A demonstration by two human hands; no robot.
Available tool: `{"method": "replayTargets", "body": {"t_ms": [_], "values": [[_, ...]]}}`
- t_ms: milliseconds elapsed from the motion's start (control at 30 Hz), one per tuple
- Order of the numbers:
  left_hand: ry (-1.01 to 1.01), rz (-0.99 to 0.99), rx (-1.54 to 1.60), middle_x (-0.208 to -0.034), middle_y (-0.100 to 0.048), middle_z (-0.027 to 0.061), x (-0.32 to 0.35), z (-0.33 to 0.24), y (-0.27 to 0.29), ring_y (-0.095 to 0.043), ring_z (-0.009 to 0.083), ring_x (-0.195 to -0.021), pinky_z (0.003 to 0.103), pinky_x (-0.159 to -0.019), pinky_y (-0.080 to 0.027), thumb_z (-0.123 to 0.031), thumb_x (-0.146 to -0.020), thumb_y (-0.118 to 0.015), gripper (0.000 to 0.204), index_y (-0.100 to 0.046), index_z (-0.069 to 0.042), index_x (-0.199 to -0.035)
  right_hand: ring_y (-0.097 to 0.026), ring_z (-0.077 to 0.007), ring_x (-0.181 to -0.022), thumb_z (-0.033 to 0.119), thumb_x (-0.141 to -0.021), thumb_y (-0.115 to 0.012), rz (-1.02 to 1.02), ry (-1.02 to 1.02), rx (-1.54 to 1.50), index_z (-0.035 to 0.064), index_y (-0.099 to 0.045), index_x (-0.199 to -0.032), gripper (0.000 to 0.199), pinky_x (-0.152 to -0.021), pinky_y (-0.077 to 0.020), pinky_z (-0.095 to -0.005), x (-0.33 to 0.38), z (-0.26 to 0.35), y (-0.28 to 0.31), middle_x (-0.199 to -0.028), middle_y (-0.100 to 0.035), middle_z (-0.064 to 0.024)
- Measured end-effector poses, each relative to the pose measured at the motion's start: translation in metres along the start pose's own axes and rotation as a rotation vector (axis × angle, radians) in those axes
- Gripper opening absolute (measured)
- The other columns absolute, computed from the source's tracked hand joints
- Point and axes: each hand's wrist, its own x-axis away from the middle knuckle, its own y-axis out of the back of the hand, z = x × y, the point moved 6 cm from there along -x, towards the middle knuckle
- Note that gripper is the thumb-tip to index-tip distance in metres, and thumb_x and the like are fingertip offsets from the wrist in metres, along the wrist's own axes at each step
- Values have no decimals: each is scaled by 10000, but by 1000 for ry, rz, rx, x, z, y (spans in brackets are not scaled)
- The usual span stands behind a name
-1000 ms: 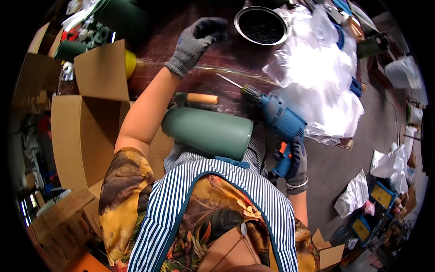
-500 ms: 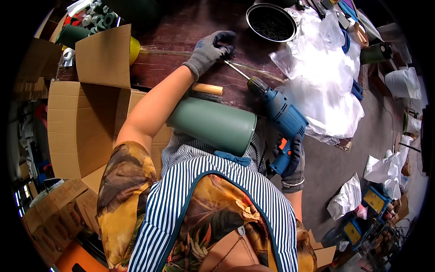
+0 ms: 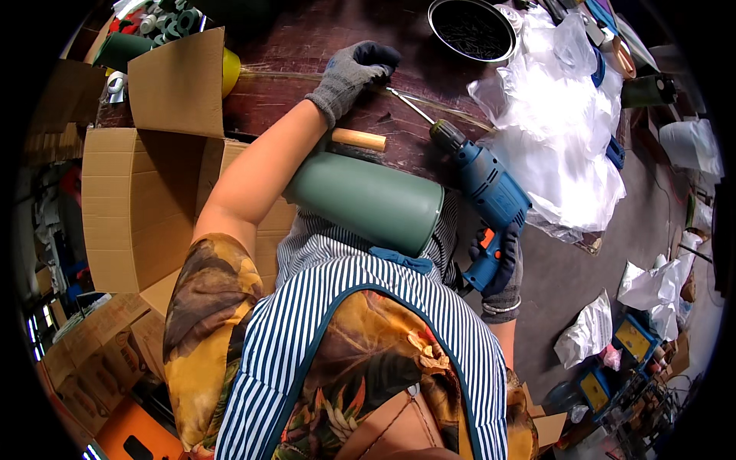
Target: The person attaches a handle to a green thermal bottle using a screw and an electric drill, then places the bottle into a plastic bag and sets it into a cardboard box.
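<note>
Nearer the bit (image 3: pixel 412 106) now, my left hand (image 3: pixel 355 74) curls; I cannot tell if it's empty. My right hand (image 3: pixel 502 268) grips the blue drill (image 3: pixel 491 182), right of the green tube (image 3: pixel 369 203), slanting forward-left toward my left.

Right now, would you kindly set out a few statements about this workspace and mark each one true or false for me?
1. The gray-gloved right grip holds a blue power drill. True.
2. The smooth green cylinder lies on its side. True.
3. The gray-gloved left grip rests on the cylinder. False: it is near the tip of the drill's slender metal bit.
4. The cylinder is inside a box. False: the open brown cardboard box stands left of it.
</note>
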Motion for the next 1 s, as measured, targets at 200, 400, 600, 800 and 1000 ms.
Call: {"method": "replayTargets", "body": {"t_ms": [200, 400, 600, 800, 1000], "values": [[-540, -180, -462, -1252, -643, 79, 18, -30, 6, -617, 184, -1094, 337, -930, -519, -219, -906, -728, 230, -727, -118, -1113, -663, -310, -857, 370, -1039, -547, 6, 7, -50, 25, -487, -1330, 455, -702, -603, -386, 1, -2, -6, -1036, -639, -205], [-97, -53, -1168, -1117, -586, 104, 55, -27, 3, -559, 307, -1102, 391, -990, -464, -478, -714, -844, 444, -716, -123, -947, -665, -309, -863, 387, -1034, -554, 20, 12, -23, 16, -495, -1320, 473, -700, -606, -376, 1, -1, -2, -1036, -640, -197], [-247, -18, -1046, -1074, -612, 79, 51, -16, -1, -607, 257, -1036, 365, -954, -497, -170, -824, -778, 220, -692, -60, -993, -676, -291, -869, 394, -1030, -561, -17, -1, 9, 13, -507, -1324, 485, -715, -615, -376, 1, -1, -1, -1038, -653, -178], [33, 152, 47, -984, -690, 56, 53, 7, 16, -664, 133, -891, 270, -802, -570, -29, -964, -622, 142, -626, -8, -1104, -614, -254, -883, 442, -1015, -569, 8, -26, 112, -35, -466, -1364, 599, -730, -554, -345, -1, 5, 2, -1035, -626, -140], [188, 193, -66, -912, -687, 68, 50, 6, 4, -656, 116, -802, 247, -693, -563, -29, -968, -602, 110, -631, -6, -1071, -636, -253, -858, 432, -1023, -560, -4, -39, 92, -28, -476, -1345, 568, -707, -571, -345, 0, 8, 1, -1025, -634, -150]]}}
